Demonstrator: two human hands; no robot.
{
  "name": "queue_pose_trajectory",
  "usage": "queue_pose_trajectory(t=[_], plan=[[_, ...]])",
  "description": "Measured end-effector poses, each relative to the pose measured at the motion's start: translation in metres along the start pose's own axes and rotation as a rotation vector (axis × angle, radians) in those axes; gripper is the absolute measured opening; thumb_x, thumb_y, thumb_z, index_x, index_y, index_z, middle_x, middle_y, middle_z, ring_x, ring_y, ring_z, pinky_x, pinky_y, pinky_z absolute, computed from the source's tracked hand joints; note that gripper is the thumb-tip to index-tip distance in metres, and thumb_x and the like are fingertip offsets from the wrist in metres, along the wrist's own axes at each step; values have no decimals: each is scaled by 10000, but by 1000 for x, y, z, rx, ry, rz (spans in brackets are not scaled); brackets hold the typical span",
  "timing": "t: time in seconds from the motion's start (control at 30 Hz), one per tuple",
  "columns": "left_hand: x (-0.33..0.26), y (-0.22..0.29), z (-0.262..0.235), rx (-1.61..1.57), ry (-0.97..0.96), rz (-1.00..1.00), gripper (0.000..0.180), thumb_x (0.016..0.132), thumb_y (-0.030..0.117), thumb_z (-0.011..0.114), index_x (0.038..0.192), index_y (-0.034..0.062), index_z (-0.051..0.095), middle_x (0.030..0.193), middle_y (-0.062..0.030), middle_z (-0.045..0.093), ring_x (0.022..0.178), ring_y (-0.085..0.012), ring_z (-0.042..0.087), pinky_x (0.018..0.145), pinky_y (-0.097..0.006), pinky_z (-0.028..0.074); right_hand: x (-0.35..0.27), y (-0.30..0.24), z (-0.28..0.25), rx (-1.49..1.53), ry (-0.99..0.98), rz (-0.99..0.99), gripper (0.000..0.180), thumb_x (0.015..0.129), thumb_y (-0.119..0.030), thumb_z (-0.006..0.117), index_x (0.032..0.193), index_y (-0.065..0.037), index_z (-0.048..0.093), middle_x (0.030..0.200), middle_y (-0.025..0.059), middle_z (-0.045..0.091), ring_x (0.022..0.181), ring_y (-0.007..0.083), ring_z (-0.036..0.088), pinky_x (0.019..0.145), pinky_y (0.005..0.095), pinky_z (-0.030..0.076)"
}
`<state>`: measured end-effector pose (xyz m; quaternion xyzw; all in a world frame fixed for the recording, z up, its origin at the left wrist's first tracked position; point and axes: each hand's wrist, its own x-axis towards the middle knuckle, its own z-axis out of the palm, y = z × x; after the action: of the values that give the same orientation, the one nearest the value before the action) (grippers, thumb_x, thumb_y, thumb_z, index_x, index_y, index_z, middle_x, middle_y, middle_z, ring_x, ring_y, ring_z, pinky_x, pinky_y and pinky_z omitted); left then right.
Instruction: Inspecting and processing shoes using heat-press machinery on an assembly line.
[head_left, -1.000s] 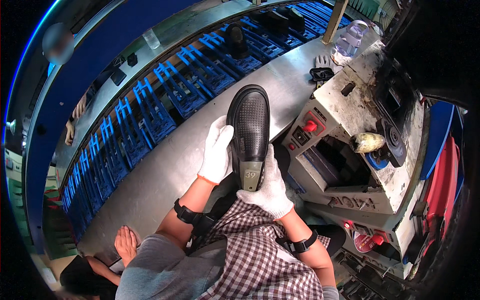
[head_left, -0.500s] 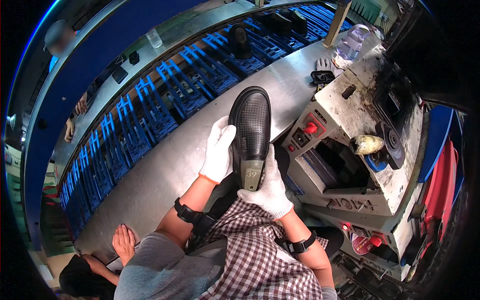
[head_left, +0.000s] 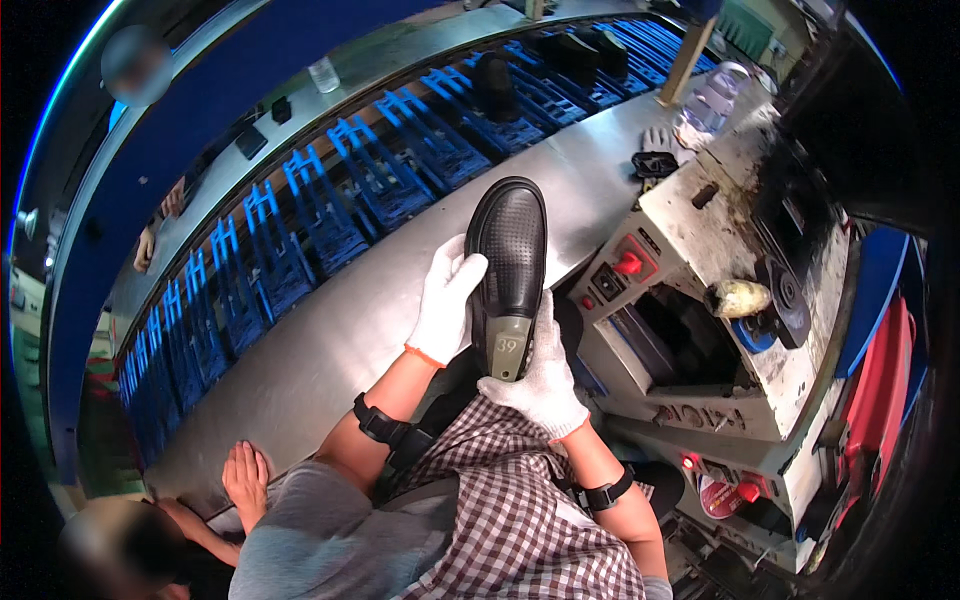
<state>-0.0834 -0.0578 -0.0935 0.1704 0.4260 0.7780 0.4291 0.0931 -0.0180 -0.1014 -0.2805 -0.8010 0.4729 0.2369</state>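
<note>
A black slip-on shoe (head_left: 508, 245) with a perforated upper points away from me, held up over my lap. A grey-green shoe last (head_left: 508, 348) fills it and shows at the heel end. My left hand (head_left: 447, 300), in a white knit glove, grips the shoe's left side, with the thumb on the upper's edge. Around the heel end, my right hand (head_left: 542, 380), gloved the same way, wraps the right side, its thumb by the base of the last. The fingers beneath the shoe are hidden.
Beyond the metal ledge (head_left: 300, 370) runs a conveyor of blue slats (head_left: 350, 170) carrying dark shoes (head_left: 495, 85). To the right stands a worn machine (head_left: 690, 310) with red knobs. A purple bottle (head_left: 712, 100) and grey glove (head_left: 660, 140) lie behind it. A co-worker's hand (head_left: 245, 480) rests at lower left.
My left thumb has come further over the shoe's upper. Both hands still hold the shoe in nearly the same place. At lower left the co-worker's head has moved.
</note>
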Motion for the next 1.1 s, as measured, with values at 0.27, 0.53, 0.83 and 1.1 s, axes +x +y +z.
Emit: queue_pose_trajectory(t=[0.27,0.53,0.83,1.1], plan=[[-44,62,-56,70,281,346,563,995,148,677,1447,-50,407,1302,-115,620,1162,-184,615,1020,-346,521,29,-55,50,-59,-363,-113,1444,594,-307,941,1633,56,7,1438,306,460,1348,429,502,1135,442,446],[-121,115,-149,-49,664,474,554,976,224,647,1426,-32,449,1251,-147,628,1095,-208,642,974,-366,546,37,-96,160,-58,-607,-359,1364,643,-389,917,1634,45,85,1486,328,434,1366,446,486,1129,460,453],[-142,117,-167,-258,551,506,512,953,187,593,1411,-7,471,1237,-145,632,1109,-239,644,1003,-393,537,29,-99,169,-167,-641,-469,1314,630,-342,917,1627,43,153,1476,308,436,1368,435,466,1146,460,436],[-162,167,-142,-440,275,273,565,989,266,560,1447,-43,439,1454,-207,537,1288,-320,553,1137,-400,418,6,-96,174,28,-600,-373,1378,594,-318,952,1626,57,120,1377,277,479,1285,416,517,1092,443,481]])
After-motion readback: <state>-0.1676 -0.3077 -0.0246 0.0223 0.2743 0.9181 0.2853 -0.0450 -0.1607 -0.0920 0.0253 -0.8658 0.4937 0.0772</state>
